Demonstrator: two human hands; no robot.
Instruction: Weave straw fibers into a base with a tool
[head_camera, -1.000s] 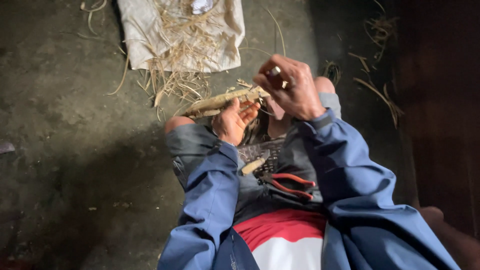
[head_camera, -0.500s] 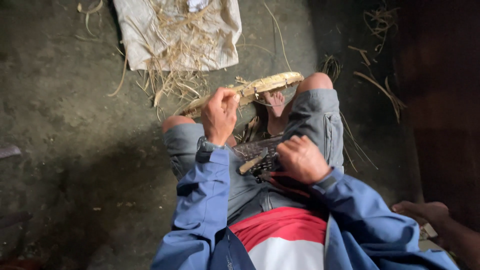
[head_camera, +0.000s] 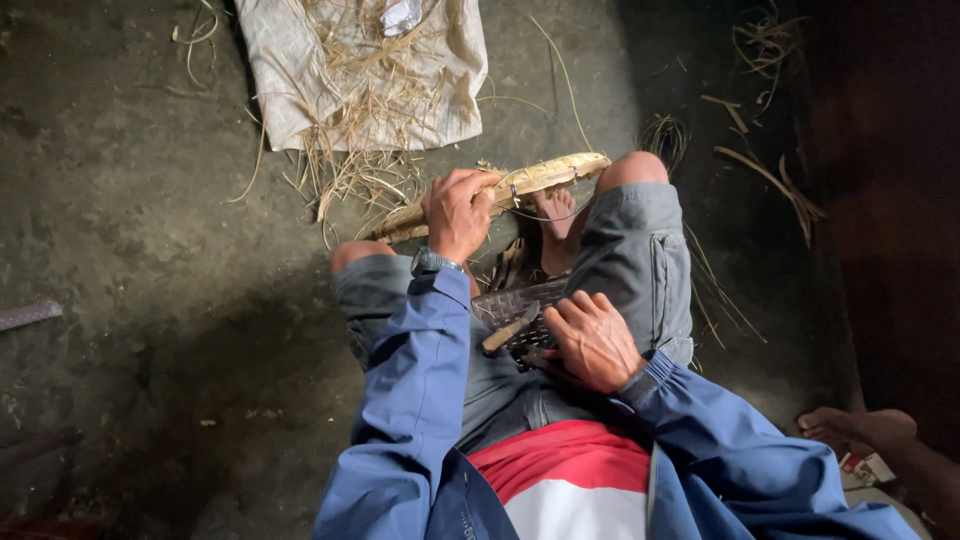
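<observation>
I sit on the floor with my knees up. My left hand (head_camera: 460, 212) grips a long bound bundle of pale straw (head_camera: 545, 175) that lies across my knees. My right hand (head_camera: 592, 340) rests in my lap on a small dark woven basket (head_camera: 510, 302). Its fingers touch a tool with a wooden handle (head_camera: 505, 332) that lies in the basket. Whether they grip the tool I cannot make out. My bare foot (head_camera: 553, 212) shows between my knees under the bundle.
A pale cloth sack (head_camera: 290, 90) strewn with loose straw (head_camera: 355, 165) lies on the dark concrete floor ahead. More straw strands (head_camera: 770, 180) lie to the right. Another person's bare foot (head_camera: 860, 428) is at the lower right. A grey flat piece (head_camera: 28, 315) sits at the left edge.
My right hand left the straw bundle and came down to the basket in my lap. My left hand slid up onto the bundle, which now lies stretched across my knees.
</observation>
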